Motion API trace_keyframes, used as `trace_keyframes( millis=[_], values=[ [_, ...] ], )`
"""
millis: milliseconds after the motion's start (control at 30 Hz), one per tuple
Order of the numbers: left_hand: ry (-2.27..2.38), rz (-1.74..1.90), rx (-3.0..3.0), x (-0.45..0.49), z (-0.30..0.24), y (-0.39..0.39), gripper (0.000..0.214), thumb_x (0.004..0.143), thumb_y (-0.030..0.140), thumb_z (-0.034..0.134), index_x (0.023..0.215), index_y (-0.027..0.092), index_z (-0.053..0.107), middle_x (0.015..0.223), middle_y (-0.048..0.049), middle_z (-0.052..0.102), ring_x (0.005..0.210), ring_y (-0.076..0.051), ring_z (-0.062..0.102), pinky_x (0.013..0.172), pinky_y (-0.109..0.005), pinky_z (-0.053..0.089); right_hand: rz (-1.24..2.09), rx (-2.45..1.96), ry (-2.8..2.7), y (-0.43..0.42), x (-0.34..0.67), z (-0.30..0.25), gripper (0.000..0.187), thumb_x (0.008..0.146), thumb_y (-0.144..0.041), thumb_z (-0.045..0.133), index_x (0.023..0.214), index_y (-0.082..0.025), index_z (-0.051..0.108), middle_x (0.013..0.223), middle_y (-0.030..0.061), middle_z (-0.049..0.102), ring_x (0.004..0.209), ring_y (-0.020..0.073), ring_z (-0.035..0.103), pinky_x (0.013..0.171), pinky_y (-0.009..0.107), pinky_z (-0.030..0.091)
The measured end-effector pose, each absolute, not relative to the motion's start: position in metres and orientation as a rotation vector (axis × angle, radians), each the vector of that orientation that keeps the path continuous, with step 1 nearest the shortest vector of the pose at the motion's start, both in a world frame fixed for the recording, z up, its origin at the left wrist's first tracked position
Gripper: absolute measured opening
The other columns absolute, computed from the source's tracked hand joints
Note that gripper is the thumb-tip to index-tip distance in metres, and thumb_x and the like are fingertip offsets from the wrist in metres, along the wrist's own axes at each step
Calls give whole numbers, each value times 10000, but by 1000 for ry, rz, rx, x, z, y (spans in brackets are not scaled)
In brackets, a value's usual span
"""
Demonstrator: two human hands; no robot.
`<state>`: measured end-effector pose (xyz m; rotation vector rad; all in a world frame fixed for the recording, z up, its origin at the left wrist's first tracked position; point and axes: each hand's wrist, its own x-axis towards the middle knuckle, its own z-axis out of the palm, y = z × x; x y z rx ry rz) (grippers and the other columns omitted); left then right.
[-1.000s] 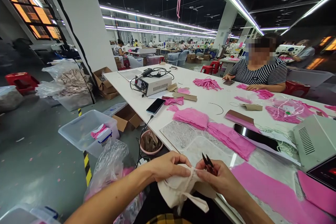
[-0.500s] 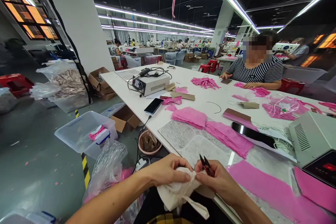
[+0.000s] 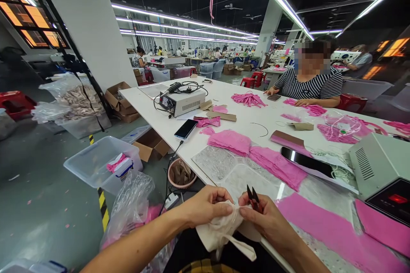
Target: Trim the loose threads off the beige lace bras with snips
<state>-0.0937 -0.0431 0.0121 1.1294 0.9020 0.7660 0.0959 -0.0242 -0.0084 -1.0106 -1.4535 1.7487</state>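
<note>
A cream-coloured piece of sewn fabric [image 3: 218,232] with a narrow strap hangs over my lap at the table's front edge. My left hand [image 3: 213,209] is closed on its upper edge, thumb on top and fingers curled. Close beside it, my right hand [image 3: 264,213] pinches the same edge between thumb and forefinger. Thread snips [image 3: 253,198] are tucked in that right hand, dark blades pointing up and away from the cloth. The fingertips of both hands nearly meet, and they cover the part of the fabric between them.
On the white table [image 3: 243,123] lie pink fabric stacks [image 3: 229,143], a phone [image 3: 186,129], a dark phone-like slab [image 3: 306,162] and a grey box device [image 3: 185,101]. A machine [image 3: 381,166] stands at right. Across sits a person [image 3: 307,81]. Left are a clear bin [image 3: 96,158] and a basket [image 3: 182,175].
The fabric has shifted and bunched slightly under my left fingers. The snips in my right hand have turned a little more upright. The whole view has moved slightly.
</note>
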Motion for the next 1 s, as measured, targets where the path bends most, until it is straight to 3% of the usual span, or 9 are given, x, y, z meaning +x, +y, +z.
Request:
trace_keyframes(
  millis=[167,233,300,467,567,667,800,1000],
  values=[
    [999,808,1438,-92,11,-45,177,702,283,676,754,114,660,624,23,541,577,-90,459,561,-197,344,1413,-1012,-1669,-26,97,-8,251,703,-405,690,663,-167,621,550,-51,419,510,105,366,485,233,305],
    [1064,977,1752,-93,9,-48,76,741,193,631,720,124,656,644,2,575,615,-108,515,603,-207,386,1137,-967,-1783,-31,97,-7,163,762,-311,653,665,-181,639,594,-30,470,509,110,406,473,234,334],
    [1062,1223,2167,-96,5,-51,116,791,123,541,738,138,643,658,-18,589,611,-113,532,588,-210,402,848,-855,-1836,-38,96,-9,75,785,-197,630,716,-200,659,670,-11,504,484,99,425,432,226,341],
    [787,1602,2891,-108,-8,-59,224,894,158,363,934,119,581,652,-45,582,498,-122,480,463,-245,386,403,-650,-1840,-57,90,-23,355,756,10,574,973,-253,676,836,17,511,457,72,451,416,225,372],
    [677,1588,3048,-112,-10,-62,227,884,129,364,952,91,577,639,-40,585,463,-117,467,409,-247,356,574,-673,-1848,-58,88,-24,286,768,-34,574,919,-245,695,806,17,530,450,76,441,391,219,355],
    [641,1618,3105,-112,-10,-63,183,854,109,419,892,94,597,649,-33,592,448,-105,468,388,-244,339,973,-812,-1781,-54,91,-23,176,792,-164,596,918,-231,701,750,4,571,444,75,419,393,206,349],
    [598,1590,3124,-111,-8,-63,161,848,115,445,846,113,605,642,-29,602,443,-103,487,387,-245,349,1409,-1004,-1585,-49,98,-22,277,790,-375,621,978,-185,696,695,1,608,446,81,420,419,212,369],
    [710,1462,2987,-112,-8,-65,197,884,140,399,953,113,581,759,-94,681,544,-138,564,471,-252,434,1326,-1062,-1453,-53,95,-15,308,778,-430,618,955,-193,704,623,-3,622,516,134,516,502,244,433]
  ],
)
